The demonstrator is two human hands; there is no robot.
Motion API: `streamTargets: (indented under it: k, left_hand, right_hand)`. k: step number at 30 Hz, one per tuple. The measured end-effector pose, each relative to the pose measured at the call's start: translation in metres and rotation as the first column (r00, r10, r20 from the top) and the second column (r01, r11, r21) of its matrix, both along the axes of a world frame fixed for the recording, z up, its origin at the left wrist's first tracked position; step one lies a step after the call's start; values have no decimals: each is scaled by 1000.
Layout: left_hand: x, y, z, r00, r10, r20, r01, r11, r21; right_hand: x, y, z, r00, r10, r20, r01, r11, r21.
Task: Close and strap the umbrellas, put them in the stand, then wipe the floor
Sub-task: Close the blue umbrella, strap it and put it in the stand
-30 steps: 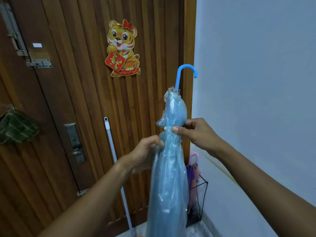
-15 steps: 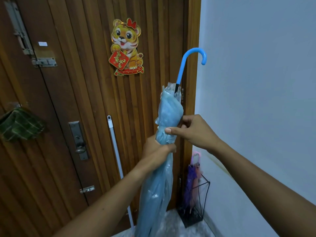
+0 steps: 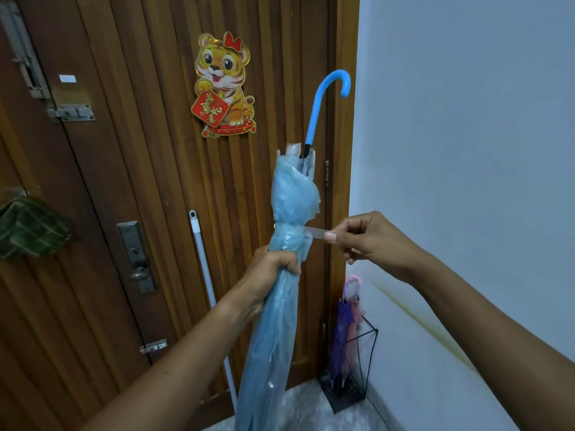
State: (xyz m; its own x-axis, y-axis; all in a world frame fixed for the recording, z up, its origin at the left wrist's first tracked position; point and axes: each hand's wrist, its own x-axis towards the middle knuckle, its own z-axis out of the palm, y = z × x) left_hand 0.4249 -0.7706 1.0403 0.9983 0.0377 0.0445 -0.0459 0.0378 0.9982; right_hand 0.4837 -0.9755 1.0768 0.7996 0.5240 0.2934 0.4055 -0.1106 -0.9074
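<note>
A light blue folded umbrella (image 3: 292,200) stands upright in front of me, its curved blue handle (image 3: 329,91) at the top. My left hand (image 3: 273,269) is wrapped around the gathered canopy at mid-height. Just right of it, my right hand (image 3: 370,237) pinches the end of the clear strap (image 3: 314,233), which is stretched out sideways from the canopy. A black wire stand (image 3: 367,362) sits on the floor in the corner, with a purple umbrella (image 3: 342,331) and a pink-handled umbrella (image 3: 353,283) in it.
A wooden door (image 3: 149,181) fills the left side, with a tiger decoration (image 3: 222,85), a latch and a lock plate (image 3: 137,256). A white mop handle (image 3: 205,281) leans against it. A green cloth (image 3: 28,228) hangs at far left. The blue-white wall (image 3: 466,150) is on the right.
My left hand has slid lower and closed around the canopy. My right hand has let go of the bundle and pulled the strap out to the right. The umbrella sits higher.
</note>
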Motion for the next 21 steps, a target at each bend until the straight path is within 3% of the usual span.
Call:
streamTargets:
  k: [3, 7, 10, 12, 16, 19, 21]
  left_hand:
    - [-3, -4, -1, 987, -152, -52, 143, 980, -140]
    - [-3, -7, -4, 927, -375, -22, 342, 866, -366]
    - [-7, -5, -4, 846, -532, 22, 495, 770, -402]
    - [-8, -4, -3, 776, -629, 45, 589, 698, -408]
    - [-6, -2, -6, 695, -715, 78, 676, 613, -409]
    - [-3, 1, -7, 715, -696, 74, 667, 646, -372]
    - [-5, 4, -7, 794, -607, 18, 582, 752, -309]
  right_hand:
    - [-1, 2, -2, 999, 9, -33, -8, 999, 31]
    - [-2, 4, -2, 989, 92, -111, -90, 996, 25]
    - [-4, 6, -1, 959, 205, -198, -202, 979, 36]
    - [-8, 9, -2, 929, 289, -231, -267, 956, 123]
    - [-7, 14, -7, 881, 404, -245, -349, 906, 239]
    - [-4, 17, -9, 913, 326, -244, -261, 928, 265]
    - [-4, 20, -10, 941, 262, -212, -199, 940, 279]
